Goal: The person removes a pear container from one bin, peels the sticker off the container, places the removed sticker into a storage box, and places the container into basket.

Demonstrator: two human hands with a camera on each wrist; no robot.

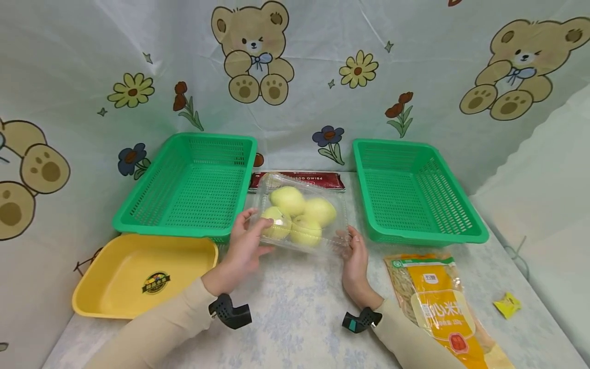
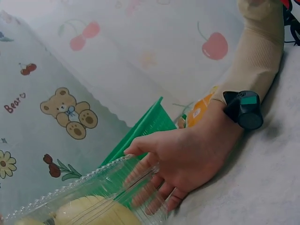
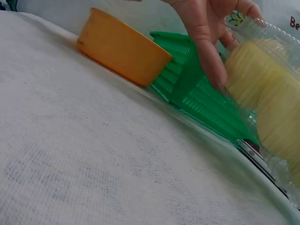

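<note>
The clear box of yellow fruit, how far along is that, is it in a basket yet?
Not yet. Nothing looks finished: both the left green basket and the right green basket hold nothing. In hand: the left hand and right hand have a grip on either end of the clear box, between the baskets. Left on the table: the orange packet and the red packet.

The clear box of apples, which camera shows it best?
The head view: the whole clear box and its four apples show between the left hand and right hand. The left wrist view shows one corner, the right wrist view one blurred side.
</note>
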